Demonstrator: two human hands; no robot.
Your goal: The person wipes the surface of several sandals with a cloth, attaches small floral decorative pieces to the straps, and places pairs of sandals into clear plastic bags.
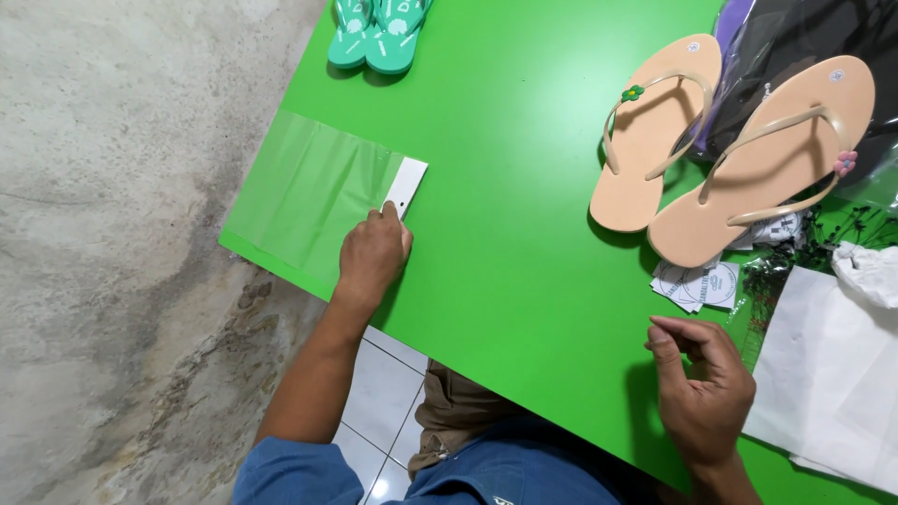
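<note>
My left hand [372,254] rests with curled fingers on a clear plastic bag [304,192] that lies flat at the left edge of the green table [510,187]. Its fingertips press the bag's white header strip [406,185]. My right hand [702,388] hovers over the table's near right side, fingers loosely bent and thumb near the forefinger; I see nothing held in it. A pair of beige flip-flops [720,150] lies sole-down at the upper right, each with a small flower charm on the strap.
A green pair of flip-flops [379,33] sits at the table's far edge. Small printed paper tags [702,283] lie below the beige pair. White plastic bags [832,374] are stacked at the right, dark wrapped goods [795,37] behind. A concrete wall [112,234] runs along the left.
</note>
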